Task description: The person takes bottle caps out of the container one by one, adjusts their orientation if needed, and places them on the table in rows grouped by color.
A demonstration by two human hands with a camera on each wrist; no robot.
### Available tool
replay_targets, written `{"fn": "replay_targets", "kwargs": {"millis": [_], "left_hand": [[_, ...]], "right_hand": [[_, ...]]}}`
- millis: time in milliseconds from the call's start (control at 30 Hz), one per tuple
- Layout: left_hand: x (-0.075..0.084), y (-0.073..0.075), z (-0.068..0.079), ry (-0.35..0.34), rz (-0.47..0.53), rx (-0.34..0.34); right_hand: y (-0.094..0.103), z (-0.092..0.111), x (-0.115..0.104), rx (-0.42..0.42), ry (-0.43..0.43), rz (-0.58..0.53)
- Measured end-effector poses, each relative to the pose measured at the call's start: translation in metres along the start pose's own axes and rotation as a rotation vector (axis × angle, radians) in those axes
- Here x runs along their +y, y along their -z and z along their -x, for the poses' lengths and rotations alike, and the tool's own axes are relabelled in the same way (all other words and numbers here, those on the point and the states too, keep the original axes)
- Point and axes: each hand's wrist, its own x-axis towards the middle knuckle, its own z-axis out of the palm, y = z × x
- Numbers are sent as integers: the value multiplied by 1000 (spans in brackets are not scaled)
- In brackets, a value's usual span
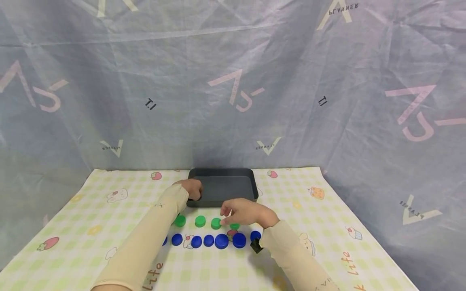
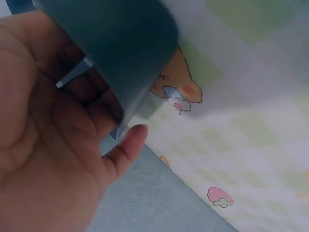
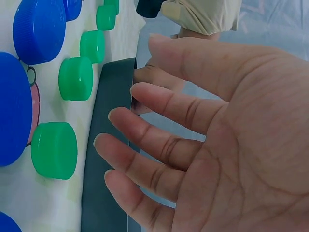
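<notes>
A dark grey rectangular tray (image 1: pixel 227 189) lies at the back of the table. My left hand (image 1: pixel 193 188) grips its left wall, fingers over the rim in the head view; the left wrist view has the thumb (image 2: pixel 128 150) at the wall's edge and the fingers partly hidden behind it. Over the front of the tray hovers my right hand (image 1: pixel 242 211), holding nothing, its fingers (image 3: pixel 159 140) loosely bent and spread. Beneath and beside it runs a row of green bottle caps (image 1: pixel 200 221), the rightmost partly covered by the hand.
Nearer to me is a row of blue bottle caps (image 1: pixel 221 241) of differing sizes, its left end partly hidden by my left sleeve (image 1: pixel 145 238). A checked cloth (image 1: pixel 80 226) covers the table. Behind it hangs a grey curtain (image 1: pixel 189 101). A small black device (image 1: pixel 256 245) sits at my right wrist.
</notes>
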Motion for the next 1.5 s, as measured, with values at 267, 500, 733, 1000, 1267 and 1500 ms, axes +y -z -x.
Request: {"fn": "replay_targets", "kwargs": {"millis": [267, 500, 733, 1000, 1267, 1500], "left_hand": [[-7, -1, 0, -61, 48, 13], [0, 10, 1, -132, -23, 184], [15, 37, 14, -250, 63, 416], [43, 59, 58, -377, 200, 651], [70, 50, 102, -557, 312, 842], [79, 23, 132, -697, 472, 928]], "right_hand": [[0, -1, -1, -3, -4, -4], [1, -1, 0, 35, 2, 1], [7, 0, 0, 197, 39, -33], [22, 6, -2, 440, 80, -320], [45, 30, -16, 453, 171, -618], [48, 39, -30, 295, 319, -644]]}}
